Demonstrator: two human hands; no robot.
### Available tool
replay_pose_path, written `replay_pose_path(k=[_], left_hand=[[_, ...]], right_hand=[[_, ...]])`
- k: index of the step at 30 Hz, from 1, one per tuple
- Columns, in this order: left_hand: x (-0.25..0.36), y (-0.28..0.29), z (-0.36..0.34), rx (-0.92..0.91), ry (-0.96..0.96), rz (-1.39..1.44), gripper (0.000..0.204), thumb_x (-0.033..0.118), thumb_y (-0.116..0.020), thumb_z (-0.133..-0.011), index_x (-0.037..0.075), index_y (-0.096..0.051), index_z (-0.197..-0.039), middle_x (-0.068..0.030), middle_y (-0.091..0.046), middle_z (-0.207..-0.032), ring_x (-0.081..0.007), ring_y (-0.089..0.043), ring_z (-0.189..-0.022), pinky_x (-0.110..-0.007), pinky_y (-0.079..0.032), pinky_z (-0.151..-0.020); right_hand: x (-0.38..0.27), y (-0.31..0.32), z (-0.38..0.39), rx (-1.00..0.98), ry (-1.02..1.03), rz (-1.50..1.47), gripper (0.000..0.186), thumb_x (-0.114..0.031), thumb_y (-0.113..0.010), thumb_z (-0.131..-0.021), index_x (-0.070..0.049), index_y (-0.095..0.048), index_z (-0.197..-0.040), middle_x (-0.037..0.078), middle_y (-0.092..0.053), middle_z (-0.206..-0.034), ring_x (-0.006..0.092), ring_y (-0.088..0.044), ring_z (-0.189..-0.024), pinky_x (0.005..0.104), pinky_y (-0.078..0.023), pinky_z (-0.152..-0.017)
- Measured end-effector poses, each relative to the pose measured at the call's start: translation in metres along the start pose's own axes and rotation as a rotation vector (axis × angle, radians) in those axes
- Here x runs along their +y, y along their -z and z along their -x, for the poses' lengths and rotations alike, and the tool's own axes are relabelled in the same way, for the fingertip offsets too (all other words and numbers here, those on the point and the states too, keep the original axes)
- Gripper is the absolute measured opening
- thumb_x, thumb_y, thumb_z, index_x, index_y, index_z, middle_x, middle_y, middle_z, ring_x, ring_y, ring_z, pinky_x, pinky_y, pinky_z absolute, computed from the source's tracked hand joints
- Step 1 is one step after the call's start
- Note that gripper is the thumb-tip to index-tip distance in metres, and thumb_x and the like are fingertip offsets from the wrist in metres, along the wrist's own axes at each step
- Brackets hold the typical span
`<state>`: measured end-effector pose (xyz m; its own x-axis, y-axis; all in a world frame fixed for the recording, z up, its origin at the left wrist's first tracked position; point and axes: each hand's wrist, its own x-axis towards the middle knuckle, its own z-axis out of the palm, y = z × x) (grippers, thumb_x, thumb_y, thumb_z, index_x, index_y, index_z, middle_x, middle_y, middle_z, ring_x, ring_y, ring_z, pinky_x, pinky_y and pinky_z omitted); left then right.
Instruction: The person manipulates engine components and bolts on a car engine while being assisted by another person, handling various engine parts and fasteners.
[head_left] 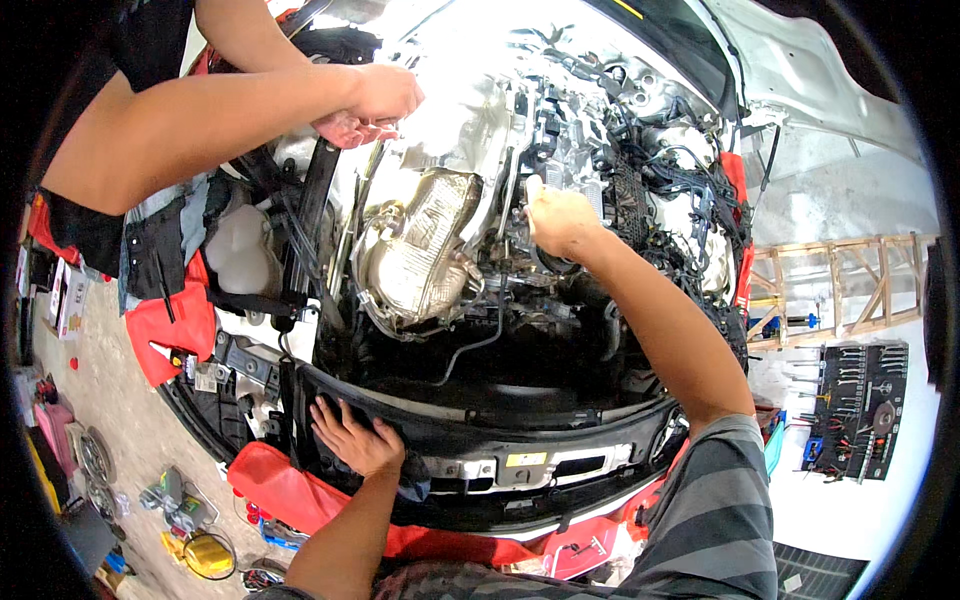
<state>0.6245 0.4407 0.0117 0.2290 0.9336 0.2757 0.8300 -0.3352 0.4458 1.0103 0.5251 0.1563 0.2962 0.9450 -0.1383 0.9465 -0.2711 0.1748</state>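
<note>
engine (pixel 578 140) below right hand (pixel 562 222); black front panel (pixel 465 435) under left hand (pixel 358 440).

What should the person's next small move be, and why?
Perhaps press the left hand firmly on the black front panel as a brace: it lies spread there, while the right hand reaches well out over the engine.

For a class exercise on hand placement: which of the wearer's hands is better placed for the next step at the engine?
Probably the right hand: it reaches in at the engine. The left hand lies spread on the black front crossmember, farther from the engine.
</note>
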Motion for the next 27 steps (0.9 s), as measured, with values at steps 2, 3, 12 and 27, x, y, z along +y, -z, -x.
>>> replay_pose_path(k=[2, 3, 12, 27], left_hand=[[-0.001, 0.0, 0.0, -0.004, 0.004, -0.003, 0.051, 0.03, -0.042, -0.088, -0.004, -0.04, -0.126, -0.0282, -0.032, -0.143, -0.0484, -0.026, -0.134, -0.058, -0.019, -0.111], [-0.001, 0.0, -0.001, -0.004, 0.002, -0.004, 0.052, 0.029, -0.042, -0.088, -0.004, -0.04, -0.127, -0.0282, -0.032, -0.143, -0.0483, -0.026, -0.134, -0.058, -0.019, -0.111], [-0.003, -0.001, 0.002, 0.016, -0.011, 0.02, 0.054, 0.029, -0.043, -0.086, -0.003, -0.039, -0.129, -0.027, -0.032, -0.145, -0.0477, -0.026, -0.135, -0.059, -0.018, -0.111], [-0.005, -0.004, 0.003, -0.011, 0.042, 0.023, 0.06, 0.029, -0.048, -0.081, -0.002, -0.04, -0.131, -0.0278, -0.031, -0.144, -0.0472, -0.027, -0.135, -0.058, -0.018, -0.111]], right_hand=[[-0.002, 0.011, -0.003, -0.1, -0.065, -0.04, 0.051, -0.044, -0.045, -0.094, 0.005, -0.054, -0.102, 0.02, -0.067, -0.081, 0.0352, -0.067, -0.079, 0.046, -0.052, -0.072], [0.001, 0.01, -0.005, -0.089, -0.068, 0.015, 0.049, -0.046, -0.044, -0.095, 0.002, -0.055, -0.097, 0.019, -0.068, -0.081, 0.0346, -0.067, -0.079, 0.0447, -0.052, -0.069], [0.005, 0.017, -0.005, -0.151, 0.017, -0.025, 0.043, -0.04, -0.039, -0.097, 0.001, -0.046, -0.108, 0.025, -0.065, -0.085, 0.0398, -0.064, -0.08, 0.0474, -0.051, -0.07], [-0.007, 0.009, 0.002, -0.044, -0.142, -0.013, 0.044, -0.04, -0.044, -0.094, 0.003, -0.047, -0.103, 0.024, -0.065, -0.081, 0.041, -0.065, -0.078, 0.0472, -0.052, -0.07]])
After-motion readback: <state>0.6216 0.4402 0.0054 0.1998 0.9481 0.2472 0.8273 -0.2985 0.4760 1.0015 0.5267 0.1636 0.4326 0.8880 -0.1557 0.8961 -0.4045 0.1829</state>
